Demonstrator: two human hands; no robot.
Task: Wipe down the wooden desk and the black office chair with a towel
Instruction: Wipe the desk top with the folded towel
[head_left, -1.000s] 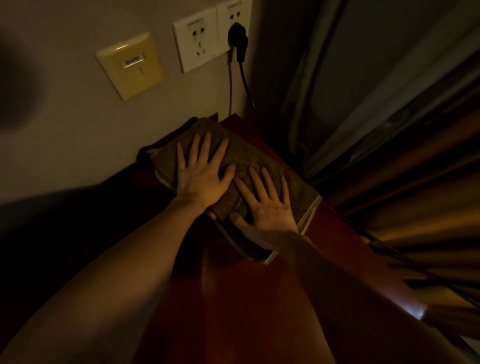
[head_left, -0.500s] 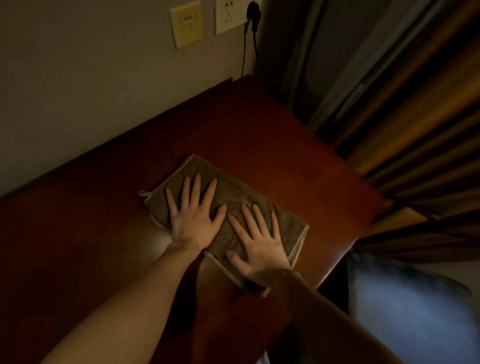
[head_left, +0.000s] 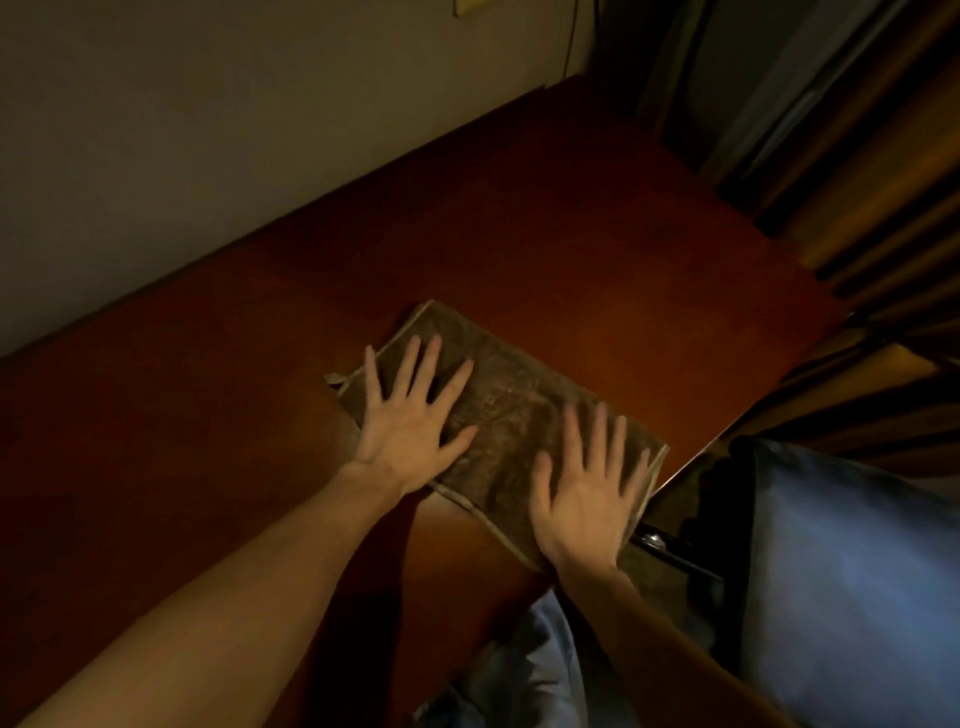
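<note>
Our 2 hands, left hand (head_left: 402, 436) and right hand (head_left: 584, 499), lie flat, fingers apart, along the towel's (head_left: 511, 410) long axis, right nearer the desk (head_left: 597, 249) edge.

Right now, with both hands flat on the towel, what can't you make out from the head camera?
- Black office chair: not identifiable; only dark shapes and a metal glint past the desk edge.
- Desk under the towel: covered, so its cleanliness is unknown.
- Left hand and right hand: palms hidden.
- Wall plate: cut off by the top edge.
</note>
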